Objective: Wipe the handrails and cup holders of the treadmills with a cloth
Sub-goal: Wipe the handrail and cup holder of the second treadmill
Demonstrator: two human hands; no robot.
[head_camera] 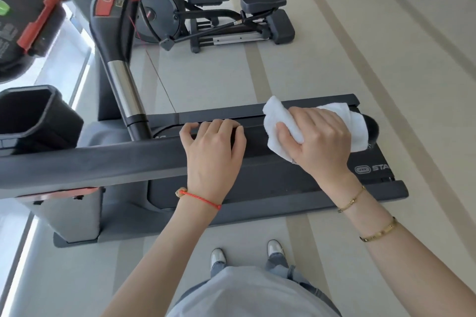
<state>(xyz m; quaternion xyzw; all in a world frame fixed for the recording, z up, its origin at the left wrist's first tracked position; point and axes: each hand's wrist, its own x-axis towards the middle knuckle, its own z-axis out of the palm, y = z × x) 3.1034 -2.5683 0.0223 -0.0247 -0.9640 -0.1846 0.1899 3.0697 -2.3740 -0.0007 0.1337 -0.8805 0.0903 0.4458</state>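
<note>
handrail (103, 162): dark grey padding, matt, faintly grained like foam or soft rubber
cloth (280, 121): white terry towelling, soft and fluffy, creased where the right hand (316, 136) bunches it
upright bar (123, 87): polished metal sleeve, shiny, between black matt plastic sections
cup holder (28, 113): black plastic, smooth, slight sheen on the rim
treadmill deck (309, 180): dark rubbery belt, matt; side rails dull grey plastic
stop button panel (105, 0): red plastic, glossy
floor (219, 74): pale, smooth, low sheen
wrist cord (203, 199): red braided string
bracelets (378, 233): gold-coloured metal, bright
</note>
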